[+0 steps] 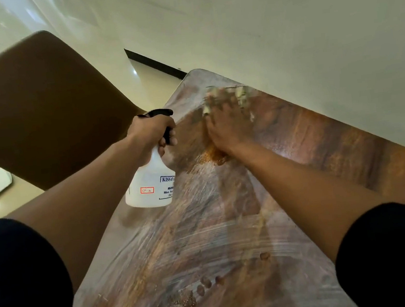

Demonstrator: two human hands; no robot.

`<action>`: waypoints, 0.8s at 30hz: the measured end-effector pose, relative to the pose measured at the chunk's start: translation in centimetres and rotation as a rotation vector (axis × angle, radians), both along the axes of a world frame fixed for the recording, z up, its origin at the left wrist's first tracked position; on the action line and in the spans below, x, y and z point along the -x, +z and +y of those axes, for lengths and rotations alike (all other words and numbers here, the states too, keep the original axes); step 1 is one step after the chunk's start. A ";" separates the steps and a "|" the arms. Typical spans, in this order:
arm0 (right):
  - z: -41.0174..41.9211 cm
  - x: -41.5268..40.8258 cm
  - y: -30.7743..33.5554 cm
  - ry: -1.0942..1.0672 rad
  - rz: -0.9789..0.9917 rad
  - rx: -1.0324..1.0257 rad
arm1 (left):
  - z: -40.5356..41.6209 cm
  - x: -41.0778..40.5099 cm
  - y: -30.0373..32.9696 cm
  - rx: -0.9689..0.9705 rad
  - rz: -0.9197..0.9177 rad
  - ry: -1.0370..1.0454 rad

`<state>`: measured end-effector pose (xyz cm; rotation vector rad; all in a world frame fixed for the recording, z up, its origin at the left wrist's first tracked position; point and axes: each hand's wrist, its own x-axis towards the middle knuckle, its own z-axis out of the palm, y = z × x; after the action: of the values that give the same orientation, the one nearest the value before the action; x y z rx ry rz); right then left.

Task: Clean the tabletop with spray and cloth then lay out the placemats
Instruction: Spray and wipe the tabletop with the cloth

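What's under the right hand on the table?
A pale cloth, blurred, shows past the fingers of the right hand, pressed flat on the wet wooden table. The rest of the cloth is covered by the hand.

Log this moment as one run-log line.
stage: wiping | left hand: grips spray bottle | right hand: presses cloth on tabletop, blurred | surface: wet streaks, droplets | placemats: not in view

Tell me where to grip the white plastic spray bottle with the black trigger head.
Grip the white plastic spray bottle at its narrow neck under the black trigger head, coming from the rear, as the left hand does now. The neck fits a curled palm and leaves a finger on the trigger.
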<state>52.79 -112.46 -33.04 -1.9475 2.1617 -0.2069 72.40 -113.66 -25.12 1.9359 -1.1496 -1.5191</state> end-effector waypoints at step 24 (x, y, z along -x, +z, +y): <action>-0.6 -10.0 0.0 0.719 0.032 -0.031 | -0.6 -5.9 -1.2 0.049 -0.152 0.162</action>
<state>62.84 -113.09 -33.02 -2.5577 1.3333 -0.0144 78.28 -114.25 -26.28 2.0853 -1.0515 -1.2683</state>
